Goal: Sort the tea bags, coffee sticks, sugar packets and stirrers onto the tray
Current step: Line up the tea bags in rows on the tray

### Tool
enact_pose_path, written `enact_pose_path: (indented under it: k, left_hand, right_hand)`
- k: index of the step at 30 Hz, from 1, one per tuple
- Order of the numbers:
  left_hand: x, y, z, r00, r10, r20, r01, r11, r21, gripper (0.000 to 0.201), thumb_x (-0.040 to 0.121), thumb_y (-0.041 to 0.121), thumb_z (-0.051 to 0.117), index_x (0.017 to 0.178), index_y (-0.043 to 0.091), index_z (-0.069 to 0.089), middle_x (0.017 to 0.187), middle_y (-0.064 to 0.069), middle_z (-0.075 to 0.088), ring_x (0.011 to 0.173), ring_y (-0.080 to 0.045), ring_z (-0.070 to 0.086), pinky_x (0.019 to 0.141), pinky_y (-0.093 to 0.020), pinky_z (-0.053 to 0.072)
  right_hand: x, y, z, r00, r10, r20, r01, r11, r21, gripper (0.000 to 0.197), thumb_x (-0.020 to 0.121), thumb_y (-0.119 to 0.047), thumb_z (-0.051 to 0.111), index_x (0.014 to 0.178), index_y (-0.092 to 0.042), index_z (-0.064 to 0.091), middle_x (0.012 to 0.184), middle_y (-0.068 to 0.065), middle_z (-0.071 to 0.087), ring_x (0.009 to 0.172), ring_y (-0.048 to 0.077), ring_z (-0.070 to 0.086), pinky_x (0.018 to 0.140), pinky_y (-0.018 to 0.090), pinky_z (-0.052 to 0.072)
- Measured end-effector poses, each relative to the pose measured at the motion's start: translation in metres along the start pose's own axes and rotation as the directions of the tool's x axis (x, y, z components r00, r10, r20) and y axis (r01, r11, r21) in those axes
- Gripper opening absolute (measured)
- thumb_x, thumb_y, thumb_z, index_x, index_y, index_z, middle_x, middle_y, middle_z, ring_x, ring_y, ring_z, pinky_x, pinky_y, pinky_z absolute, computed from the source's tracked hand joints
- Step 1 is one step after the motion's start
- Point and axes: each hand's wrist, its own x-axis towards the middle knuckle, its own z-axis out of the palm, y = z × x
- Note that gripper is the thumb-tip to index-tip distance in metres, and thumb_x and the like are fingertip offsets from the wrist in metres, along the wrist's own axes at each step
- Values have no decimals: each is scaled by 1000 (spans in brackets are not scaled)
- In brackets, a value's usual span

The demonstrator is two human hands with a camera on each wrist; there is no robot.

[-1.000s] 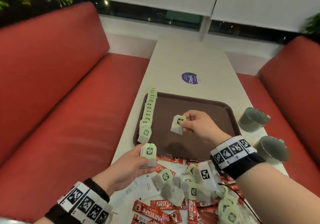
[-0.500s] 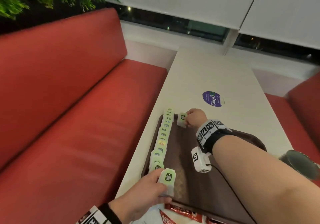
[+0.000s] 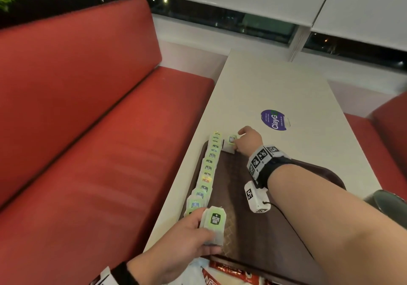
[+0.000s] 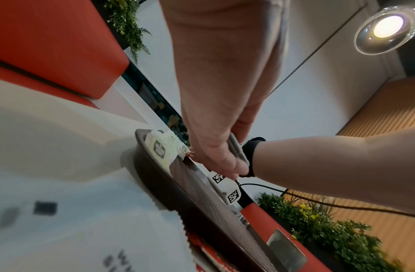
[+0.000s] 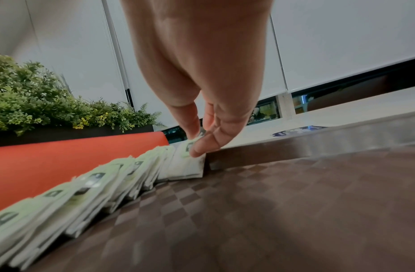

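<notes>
A brown tray [image 3: 253,236] lies on the pale table. Several green-labelled tea bags form a row [image 3: 206,174] along its left rim, also seen in the right wrist view as a leaning row [image 5: 104,184]. My right hand [image 3: 247,140] reaches to the tray's far left corner and pinches a tea bag [image 3: 230,143] that stands against the far rim [image 5: 190,162]. My left hand [image 3: 187,238] grips another tea bag [image 3: 214,223] over the tray's near left corner. Red coffee sticks [image 3: 229,272] and a white packet [image 3: 193,271] lie on the table in front of the tray.
A red bench [image 3: 99,141] runs along the table's left edge. A purple round sticker [image 3: 275,119] sits on the table beyond the tray. A metal cup [image 3: 387,205] stands right of the tray, behind my right forearm.
My right hand has carried its tea bag from mid-tray to the far left corner and set it down by the rim. My left hand brought its tea bag over the tray's near left corner.
</notes>
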Motion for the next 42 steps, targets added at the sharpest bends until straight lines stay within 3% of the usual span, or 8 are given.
enact_pose_path:
  k: [6, 11, 13, 20, 26, 30, 34, 42]
  left_hand:
    - [-6, 11, 2, 990, 117, -82, -121, 991, -57, 32, 94, -3, 48, 115, 19, 55, 115, -14, 63, 102, -26, 64, 71, -25, 55]
    - [-1, 21, -1, 959, 240, -152, -246, 969, -19, 31, 95, 2, 50, 121, 18, 53, 116, -7, 65, 106, -20, 64, 78, -25, 54]
    - [1, 23, 0, 944, 285, -166, -287, 958, 15, 30, 95, 3, 51, 119, 21, 53, 120, -2, 63, 107, -16, 63, 78, -24, 54]
    - [7, 26, 11, 913, 328, -244, -311, 944, 108, 25, 95, 11, 54, 116, 24, 54, 118, 3, 64, 102, -11, 66, 82, -27, 55]
    - [3, 28, 5, 914, 244, -324, -260, 966, -4, 22, 99, 9, 45, 114, 23, 50, 113, -1, 64, 101, -16, 67, 89, -32, 55]
    - [0, 25, 3, 920, 245, -305, -264, 964, -20, 20, 98, 10, 46, 114, 20, 53, 113, -3, 66, 101, -17, 68, 85, -30, 56]
    - [-1, 24, -3, 921, 243, -305, -267, 963, -37, 18, 96, 8, 50, 111, 17, 56, 112, -5, 68, 100, -18, 69, 86, -32, 56]
    - [0, 19, -6, 917, 230, -326, -263, 963, -61, 19, 98, 10, 47, 112, 18, 55, 112, -7, 68, 101, -20, 68, 84, -32, 56]
  right_hand:
    - [-42, -16, -28, 985, -168, -42, 171, 981, 92, 17, 87, -11, 58, 103, -9, 61, 101, 8, 62, 90, 25, 63, 84, 37, 52]
    - [-145, -25, -47, 835, -279, 474, 197, 957, 214, 17, 85, -27, 70, 82, -10, 69, 64, -3, 64, 57, 6, 55, 59, 18, 44]
    - [-173, -17, -46, 796, -305, 524, 216, 950, 224, 13, 81, -27, 74, 76, -16, 70, 58, -11, 61, 53, 0, 51, 55, 13, 40]
    - [-184, 4, -31, 891, -282, 357, 163, 930, 328, 21, 83, -12, 71, 66, -22, 63, 57, -9, 60, 52, 2, 51, 55, 16, 40]
    - [-104, 9, -33, 981, -60, 185, -10, 934, 357, 27, 84, -4, 67, 62, -15, 57, 48, -2, 57, 46, 13, 47, 46, 23, 39]
    - [-55, 6, -24, 977, 143, 160, -192, 913, 359, 26, 86, 1, 62, 66, -12, 53, 58, 6, 54, 44, 11, 48, 34, 16, 38]
    - [-31, 0, -12, 946, 220, 237, -288, 907, 308, 26, 91, 1, 57, 70, -14, 50, 68, 7, 56, 55, 13, 52, 41, 21, 44]
    - [-27, -4, -11, 977, 176, 121, -203, 944, 260, 17, 87, 5, 58, 92, -9, 51, 69, 9, 56, 56, 16, 56, 43, 18, 49]
